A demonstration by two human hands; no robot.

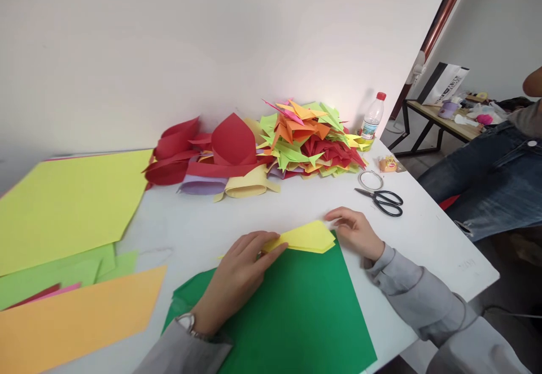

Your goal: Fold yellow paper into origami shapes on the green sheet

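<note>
A folded piece of yellow paper lies over the far edge of a large green sheet. My left hand grips the yellow paper's left end between thumb and fingers. Just off the paper's right tip is my right hand, its fingers curled with a gap between thumb and forefinger; I see nothing in it. Beyond that hand lie black-handled scissors and a roll of clear tape.
Red paper shapes and a heap of folded paper stars line the wall. A plastic bottle stands beside them. Yellow sheets and an orange sheet lie at left. A person in jeans is at right.
</note>
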